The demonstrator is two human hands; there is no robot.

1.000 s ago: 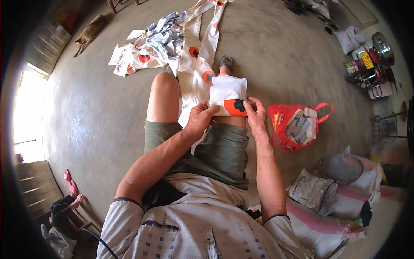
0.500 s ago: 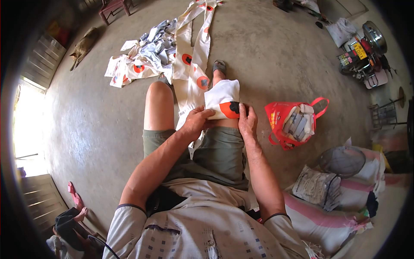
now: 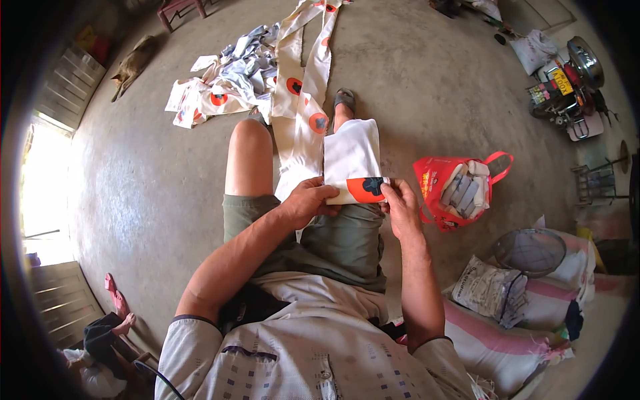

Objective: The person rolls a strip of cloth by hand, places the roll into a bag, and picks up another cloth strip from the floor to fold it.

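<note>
A white piece of cloth point(image 3: 351, 148) lies over my thigh and knee, its near end folded up to show an orange and black print. My left hand point(image 3: 311, 201) pinches the left end of that fold, thumb on top. At the right end, my right hand point(image 3: 403, 205) grips the fold between thumb and fingers. Long printed cloth strips point(image 3: 293, 117) run from beside my left hand across the floor, past my feet. Beyond my knee sits a heap of grey and white cloth scraps point(image 3: 250, 67).
A red bag point(image 3: 432, 175) packed with rolled cloth stands on the floor to the right. Stuffed sacks point(image 3: 480, 337) and a mesh basket point(image 3: 531, 251) lie at lower right. A motorcycle point(image 3: 567, 93) is parked at upper right. A dog point(image 3: 133, 63) lies at upper left; another person's legs point(image 3: 110, 337) show lower left.
Both hands have drawn the folded end of the cloth back toward my body. More of the plain white length now shows beyond the fold.
</note>
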